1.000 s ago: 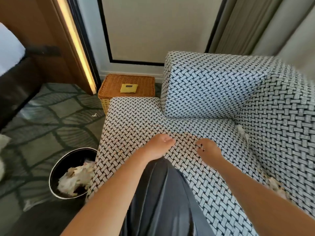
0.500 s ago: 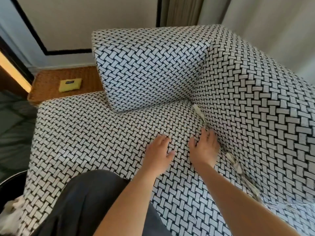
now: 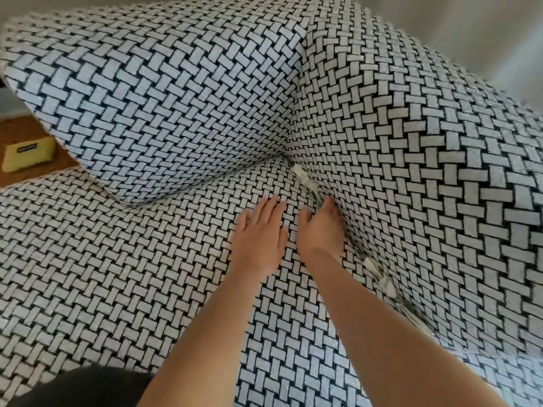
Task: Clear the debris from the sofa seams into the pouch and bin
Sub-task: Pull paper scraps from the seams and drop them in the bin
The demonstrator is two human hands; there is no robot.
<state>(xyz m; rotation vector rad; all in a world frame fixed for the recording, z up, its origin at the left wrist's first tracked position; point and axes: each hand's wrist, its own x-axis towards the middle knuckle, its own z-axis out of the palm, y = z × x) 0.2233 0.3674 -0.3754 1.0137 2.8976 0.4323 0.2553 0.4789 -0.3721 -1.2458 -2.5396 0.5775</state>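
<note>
The sofa (image 3: 117, 259) is covered in a black-and-white woven pattern. Pale scraps of debris (image 3: 304, 179) sit wedged in the seam between the seat and the right arm, with more scraps (image 3: 385, 284) lower along the same seam. My left hand (image 3: 260, 233) lies flat on the seat, fingers straight. My right hand (image 3: 321, 227) is right beside it at the seam, its fingertips reaching into the crack by the upper scraps; whether they pinch anything is hidden. A yellow pouch (image 3: 26, 154) lies on a wicker surface at the far left.
The back cushion (image 3: 161, 107) and the right arm (image 3: 426, 142) of the sofa close in the corner. The brown wicker top (image 3: 17, 127) shows at the left edge. My dark-clothed knee (image 3: 82, 386) rests on the seat at the bottom left.
The view has swung right and closer to the sofa corner; the bin has left the frame. Both hands slid forward, and my right hand reached the seam.
</note>
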